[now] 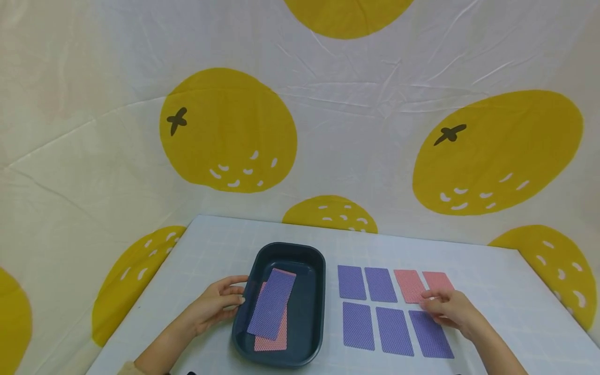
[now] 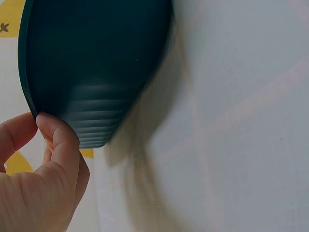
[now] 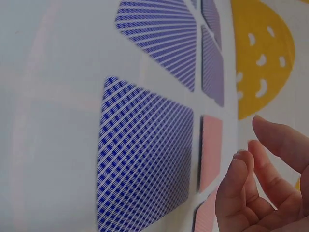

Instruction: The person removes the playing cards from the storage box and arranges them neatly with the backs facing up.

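Observation:
My left hand (image 1: 214,306) pinches the rim of a dark teal plastic tray (image 2: 96,53) between thumb and fingers, on its left side. Inside the tray, blue-patterned playing cards (image 1: 273,304) lie face down and tilted over red-patterned ones (image 1: 280,341). Over the right end of the laid-out cards hovers my right hand (image 1: 449,311), its fingers loosely bent and nothing between them. Beneath it are the front-row right blue card (image 3: 145,159) and the back-row right red card (image 1: 437,280), partly covered by the fingers in the head view.
Face-down cards form two rows right of the tray. The back row has two blue cards (image 1: 352,283) and two red ones; the front row has three blue cards (image 1: 358,326). A fruit-printed cloth (image 1: 356,130) hangs behind the white table (image 1: 225,234).

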Tool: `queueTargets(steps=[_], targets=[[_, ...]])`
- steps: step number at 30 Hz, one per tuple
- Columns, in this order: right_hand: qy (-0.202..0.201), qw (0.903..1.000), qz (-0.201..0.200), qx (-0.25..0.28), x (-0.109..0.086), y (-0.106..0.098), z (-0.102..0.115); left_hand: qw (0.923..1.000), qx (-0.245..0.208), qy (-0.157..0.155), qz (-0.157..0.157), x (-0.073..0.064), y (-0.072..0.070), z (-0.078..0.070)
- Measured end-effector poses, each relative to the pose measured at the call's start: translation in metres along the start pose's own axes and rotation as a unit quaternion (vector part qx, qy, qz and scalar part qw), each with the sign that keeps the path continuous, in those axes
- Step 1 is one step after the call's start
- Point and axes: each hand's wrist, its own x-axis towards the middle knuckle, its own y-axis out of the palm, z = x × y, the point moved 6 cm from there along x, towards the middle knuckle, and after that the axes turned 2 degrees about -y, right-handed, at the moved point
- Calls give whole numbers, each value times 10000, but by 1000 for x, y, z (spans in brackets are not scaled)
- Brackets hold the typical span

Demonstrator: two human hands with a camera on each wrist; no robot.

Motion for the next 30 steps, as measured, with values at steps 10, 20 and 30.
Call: queueTargets(steps=[10, 20, 30], targets=[[-582, 9973, 218, 388, 8, 27, 46, 9999, -20, -57, -85, 0, 1, -1], [-987, 9884, 828, 810, 18, 63, 99, 9999, 21, -55, -126, 0, 1, -1], [-1323, 9805, 1244, 754, 28, 104, 138, 9999, 14, -42, -130, 1, 2, -1]])
